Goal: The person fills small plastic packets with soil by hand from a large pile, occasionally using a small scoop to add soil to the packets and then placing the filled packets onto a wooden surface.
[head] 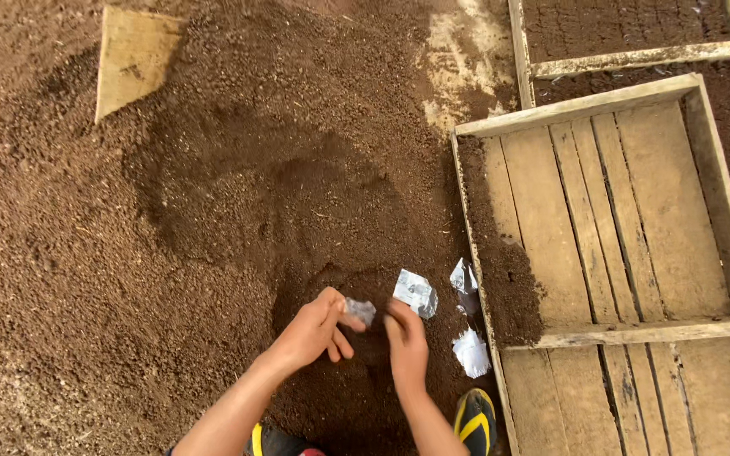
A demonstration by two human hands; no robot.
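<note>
Dark brown soil (213, 211), a pale tan slatted wooden tray (635, 211), crumpled silvery-white bags (416, 293), a tan board (133, 59) and a black shoe (475, 420) striped yellow.

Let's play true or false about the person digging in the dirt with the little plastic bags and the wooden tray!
1. The left hand holds a small plastic bag. True.
2. The wooden tray is full to the top with soil. False: only a strip of soil lies along its left side; the rest is bare boards.
3. More crumpled bags lie on the soil beside the tray. True.
4. The right hand wears a glove. False: both hands are bare.
5. A flat board lies at the far edge of the soil pile. True.
</note>
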